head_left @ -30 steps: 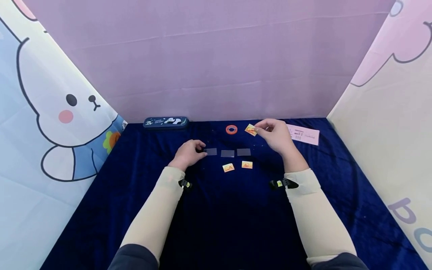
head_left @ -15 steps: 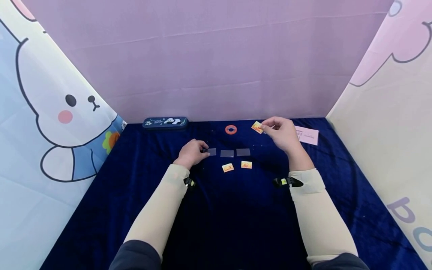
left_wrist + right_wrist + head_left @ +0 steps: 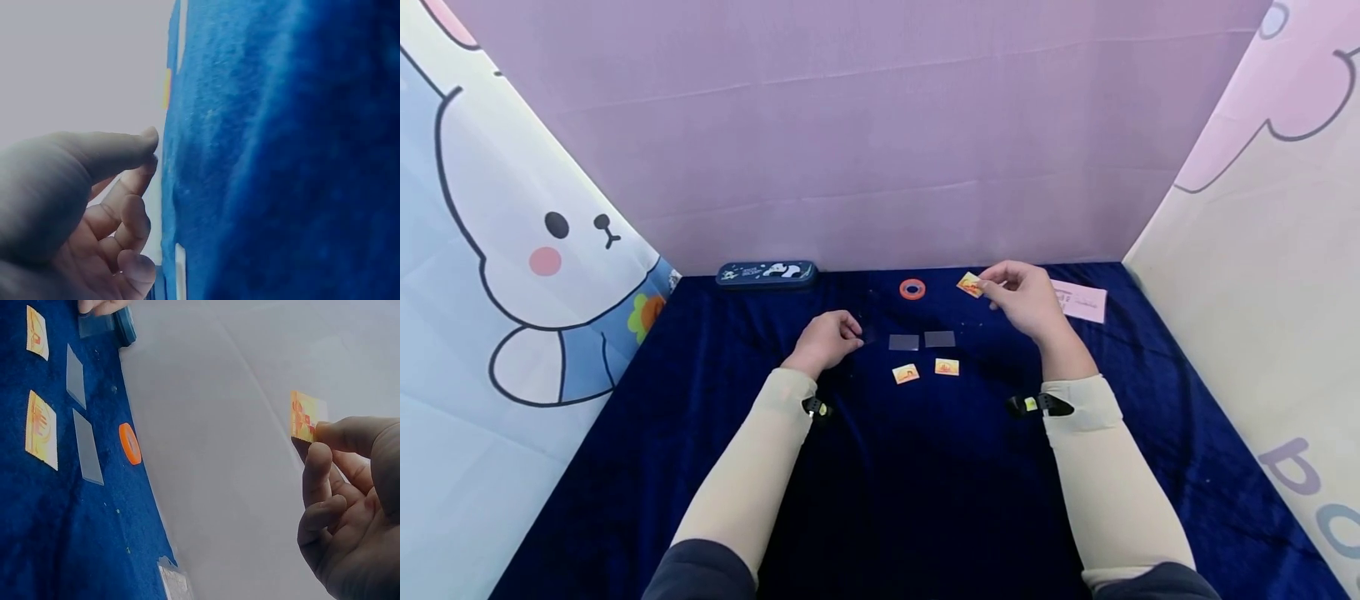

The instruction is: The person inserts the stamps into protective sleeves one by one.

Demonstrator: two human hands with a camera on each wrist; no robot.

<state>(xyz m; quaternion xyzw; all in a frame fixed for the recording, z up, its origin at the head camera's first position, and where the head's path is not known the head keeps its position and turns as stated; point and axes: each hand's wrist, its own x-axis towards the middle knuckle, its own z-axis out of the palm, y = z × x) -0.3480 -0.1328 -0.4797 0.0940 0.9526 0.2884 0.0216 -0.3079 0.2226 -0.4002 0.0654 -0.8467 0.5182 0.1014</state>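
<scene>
Raised at the back right, my right hand (image 3: 1021,298) pinches a yellow-and-orange stamp (image 3: 302,415) with a perforated edge between thumb and forefinger. On the left, my left hand (image 3: 824,342) pinches a small clear plastic sleeve (image 3: 97,326), faint against the dark cloth in the head view. Two more clear sleeves, one in the middle (image 3: 904,342) and one beside it (image 3: 939,339), lie side by side on the cloth. In front of them are two similar stamps, a tilted left one (image 3: 906,373) and a straighter right one (image 3: 947,367).
Dark blue velvet cloth (image 3: 910,483) covers the table. Behind the sleeves lies an orange ring-shaped roll (image 3: 912,289). A blue panda pencil case (image 3: 766,274) stands at the back left; a pink printed packet (image 3: 1081,302) lies behind my right hand. Fabric walls enclose three sides.
My left hand has picked up the leftmost clear sleeve from the row. My right hand has moved slightly right with the stamp, then stayed nearly still.
</scene>
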